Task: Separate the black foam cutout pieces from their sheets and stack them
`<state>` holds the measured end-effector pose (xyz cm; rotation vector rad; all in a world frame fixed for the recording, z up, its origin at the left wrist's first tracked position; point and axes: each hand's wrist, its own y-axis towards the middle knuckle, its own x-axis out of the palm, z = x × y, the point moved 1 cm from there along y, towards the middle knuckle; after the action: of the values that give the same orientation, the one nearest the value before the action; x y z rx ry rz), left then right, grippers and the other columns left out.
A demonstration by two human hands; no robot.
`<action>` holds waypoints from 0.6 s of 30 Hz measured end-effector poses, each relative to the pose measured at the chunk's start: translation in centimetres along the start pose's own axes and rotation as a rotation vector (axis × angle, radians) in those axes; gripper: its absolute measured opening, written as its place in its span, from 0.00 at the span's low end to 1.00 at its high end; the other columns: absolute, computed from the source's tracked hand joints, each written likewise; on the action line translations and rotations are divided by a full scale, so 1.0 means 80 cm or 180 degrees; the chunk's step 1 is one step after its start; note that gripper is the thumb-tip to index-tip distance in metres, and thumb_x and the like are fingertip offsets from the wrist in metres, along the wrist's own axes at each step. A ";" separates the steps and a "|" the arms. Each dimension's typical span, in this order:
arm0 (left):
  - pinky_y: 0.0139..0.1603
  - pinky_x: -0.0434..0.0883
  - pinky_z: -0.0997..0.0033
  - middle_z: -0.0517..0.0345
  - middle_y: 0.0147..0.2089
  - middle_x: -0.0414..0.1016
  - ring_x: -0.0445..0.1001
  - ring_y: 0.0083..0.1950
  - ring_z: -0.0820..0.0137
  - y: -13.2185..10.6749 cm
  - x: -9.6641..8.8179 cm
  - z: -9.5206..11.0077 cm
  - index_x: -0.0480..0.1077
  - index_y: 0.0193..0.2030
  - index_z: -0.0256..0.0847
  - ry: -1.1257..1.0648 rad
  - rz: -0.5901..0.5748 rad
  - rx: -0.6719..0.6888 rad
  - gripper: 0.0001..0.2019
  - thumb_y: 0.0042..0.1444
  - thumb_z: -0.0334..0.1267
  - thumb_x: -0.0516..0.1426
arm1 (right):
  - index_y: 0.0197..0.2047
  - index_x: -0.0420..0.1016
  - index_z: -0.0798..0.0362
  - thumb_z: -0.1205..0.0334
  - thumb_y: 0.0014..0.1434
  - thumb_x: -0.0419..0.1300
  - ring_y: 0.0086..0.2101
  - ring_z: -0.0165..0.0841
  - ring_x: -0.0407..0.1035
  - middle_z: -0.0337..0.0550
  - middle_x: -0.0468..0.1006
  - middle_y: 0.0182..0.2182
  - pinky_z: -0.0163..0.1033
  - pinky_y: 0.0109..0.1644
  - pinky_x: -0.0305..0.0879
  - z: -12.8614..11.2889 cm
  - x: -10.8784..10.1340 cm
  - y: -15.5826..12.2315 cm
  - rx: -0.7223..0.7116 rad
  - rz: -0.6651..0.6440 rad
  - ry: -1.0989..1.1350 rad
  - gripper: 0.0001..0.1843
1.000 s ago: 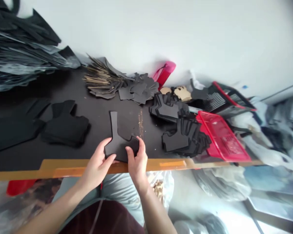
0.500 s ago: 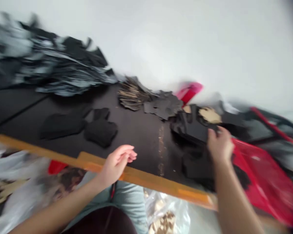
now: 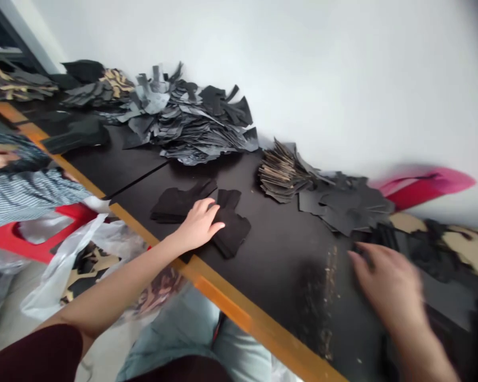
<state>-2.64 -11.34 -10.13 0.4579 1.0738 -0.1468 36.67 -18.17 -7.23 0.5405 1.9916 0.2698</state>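
Note:
My left hand [image 3: 199, 225] lies over two small stacks of black cut pieces, its thumb apart from its bent fingers. The left stack [image 3: 175, 200] is partly covered by the hand; the right stack [image 3: 235, 225] has a notched outline. Nothing shows gripped in that hand. Farther right, my right hand [image 3: 390, 278] hovers over or rests on the dark table, slightly blurred, with a gap between thumb and fingers. It is near the black pieces [image 3: 442, 257] at the right, and no held piece is visible in it.
On the dark table [image 3: 279, 276] stand a large heap of grey-black pieces [image 3: 199, 124], a fanned brown-edged stack [image 3: 282, 175] and flat dark-grey pieces [image 3: 346, 204]. A pink-red item [image 3: 426, 188] leans by the wall. Another person's striped clothing [image 3: 32, 193] and a scrap-filled plastic bag [image 3: 99, 254] are at left.
The view has swung left. My left hand has moved from the table's front edge onto the black stacks. My right hand has left the pieces by the red bag and come back leftward.

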 end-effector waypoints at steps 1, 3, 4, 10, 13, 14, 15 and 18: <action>0.58 0.63 0.46 0.37 0.57 0.62 0.60 0.59 0.48 0.005 0.002 -0.004 0.67 0.53 0.32 0.0076 -0.0086 0.0004 0.21 0.58 0.45 0.54 | 0.39 0.75 0.50 0.42 0.54 0.53 0.48 0.48 0.64 0.57 0.73 0.42 0.57 0.57 0.56 -0.037 0.022 -0.004 -0.0323 -0.0205 0.0071 0.22; 0.56 0.64 0.46 0.40 0.55 0.64 0.62 0.56 0.49 0.011 0.005 -0.009 0.68 0.51 0.34 0.0169 -0.0146 0.0023 0.20 0.57 0.47 0.55 | 0.43 0.76 0.53 0.47 0.58 0.52 0.49 0.46 0.64 0.55 0.72 0.45 0.55 0.57 0.59 -0.104 0.074 -0.015 -0.0597 -0.0607 0.0234 0.21; 0.55 0.65 0.46 0.41 0.53 0.65 0.63 0.55 0.49 0.012 0.005 -0.010 0.69 0.50 0.34 0.0186 -0.0118 0.0031 0.20 0.57 0.48 0.56 | 0.44 0.76 0.55 0.48 0.57 0.54 0.49 0.46 0.63 0.56 0.71 0.46 0.55 0.56 0.60 -0.132 0.100 -0.021 -0.0609 -0.0708 0.0252 0.21; 0.51 0.66 0.52 0.46 0.45 0.69 0.67 0.49 0.53 0.014 -0.001 -0.010 0.66 0.41 0.39 -0.0202 0.0332 0.0122 0.13 0.55 0.46 0.56 | 0.45 0.73 0.59 0.59 0.53 0.61 0.51 0.46 0.61 0.59 0.66 0.49 0.54 0.57 0.61 -0.209 0.170 -0.037 -0.0138 -0.0725 0.0602 0.18; 0.45 0.69 0.62 0.53 0.38 0.70 0.71 0.41 0.61 0.012 -0.006 0.014 0.63 0.39 0.42 -0.0976 0.0300 -0.0260 0.09 0.58 0.45 0.53 | 0.43 0.71 0.54 0.60 0.53 0.60 0.46 0.40 0.66 0.51 0.71 0.44 0.49 0.52 0.66 -0.200 0.149 -0.042 0.0237 -0.0682 0.1433 0.14; 0.42 0.70 0.65 0.55 0.38 0.70 0.72 0.39 0.64 0.010 -0.005 0.027 0.63 0.40 0.43 -0.1287 0.0199 -0.0449 0.09 0.59 0.46 0.53 | 0.43 0.69 0.53 0.59 0.54 0.59 0.40 0.36 0.68 0.47 0.72 0.40 0.45 0.46 0.70 -0.192 0.138 -0.045 0.0470 -0.0817 0.1814 0.13; 0.41 0.71 0.67 0.56 0.38 0.71 0.73 0.39 0.65 0.007 -0.002 0.041 0.63 0.41 0.43 -0.1587 0.0085 -0.0600 0.10 0.59 0.46 0.53 | 0.43 0.67 0.52 0.57 0.54 0.58 0.35 0.33 0.69 0.43 0.72 0.35 0.40 0.38 0.71 -0.181 0.126 -0.049 0.0741 -0.0981 0.2170 0.13; 0.49 0.71 0.65 0.52 0.48 0.71 0.72 0.50 0.62 -0.005 0.018 0.085 0.62 0.50 0.44 -0.2262 -0.0180 -0.0707 0.15 0.57 0.41 0.55 | 0.43 0.65 0.51 0.53 0.54 0.58 0.24 0.28 0.66 0.36 0.70 0.28 0.31 0.21 0.63 -0.135 0.088 -0.055 0.1345 -0.1458 0.2585 0.16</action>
<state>3.45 -14.47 -8.86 0.1470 0.3963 -0.2169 23.23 -18.21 -9.54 0.2163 2.9216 -0.2756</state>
